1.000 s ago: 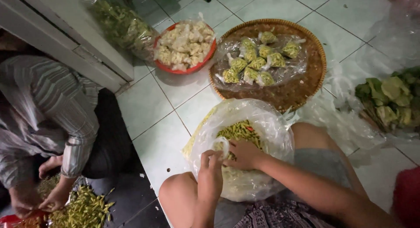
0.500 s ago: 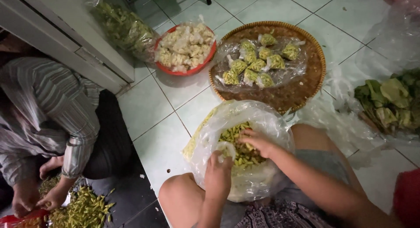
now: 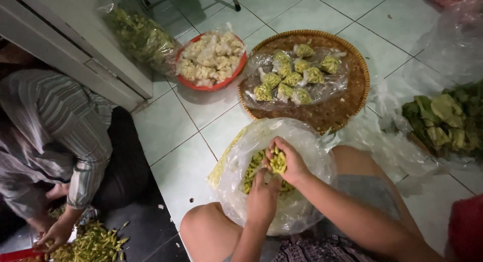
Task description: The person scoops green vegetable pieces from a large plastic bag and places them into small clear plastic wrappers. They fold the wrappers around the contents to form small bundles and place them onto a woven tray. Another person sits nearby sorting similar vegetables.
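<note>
A handful of small green chillies [image 3: 278, 161] is shown lifted clear of the heap by the right hand [image 3: 287, 161], its fingers curled and pressed about the bunch; half a second earlier that hand lay lower, in among the heap. The left hand [image 3: 262, 196], fingers loosely bent, has been moved from the rim down into the mouth of the clear plastic bag [image 3: 297, 141], which is held on the lap above the tiled floor [image 3: 186, 126]. Filled packets are seen in the woven tray [image 3: 352, 98] beyond.

The head camera is looking steeply down from close above at the tiled floor [image 3: 201, 126], lap filling the lower frame.
</note>
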